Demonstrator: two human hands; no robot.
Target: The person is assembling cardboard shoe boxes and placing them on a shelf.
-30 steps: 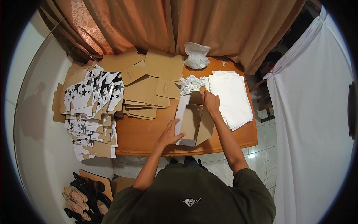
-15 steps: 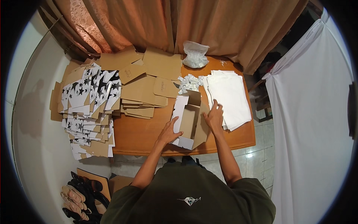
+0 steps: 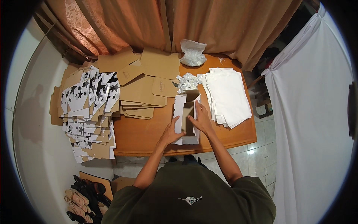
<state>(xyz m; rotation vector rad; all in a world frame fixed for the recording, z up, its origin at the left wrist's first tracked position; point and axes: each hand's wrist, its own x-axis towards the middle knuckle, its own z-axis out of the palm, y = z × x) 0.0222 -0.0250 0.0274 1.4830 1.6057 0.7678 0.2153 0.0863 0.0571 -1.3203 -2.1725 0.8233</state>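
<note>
An open-topped cardboard box (image 3: 179, 108), white on the outside and brown within, stands near the front edge of the wooden table. My left hand (image 3: 173, 133) grips its left wall, with the thumb over the edge on the inner side. On the opposite wall my right hand (image 3: 201, 118) is closed, thumb inside the box and fingers along the outer face. Both long side walls stand up, and the far end panel is raised too. Just beyond the box lies a heap of small white packets (image 3: 187, 82).
White paper sheets (image 3: 229, 97) are stacked at the right. Star-printed white cardboard pieces (image 3: 80, 91) pile up at the left, beside flat brown cardboard (image 3: 143, 89). A clear plastic bag (image 3: 193, 54) sits at the back. Shoes (image 3: 84, 198) lie below left.
My right hand has moved left and folded the box's right panel from its outward lean to upright. My left hand stays on the left wall.
</note>
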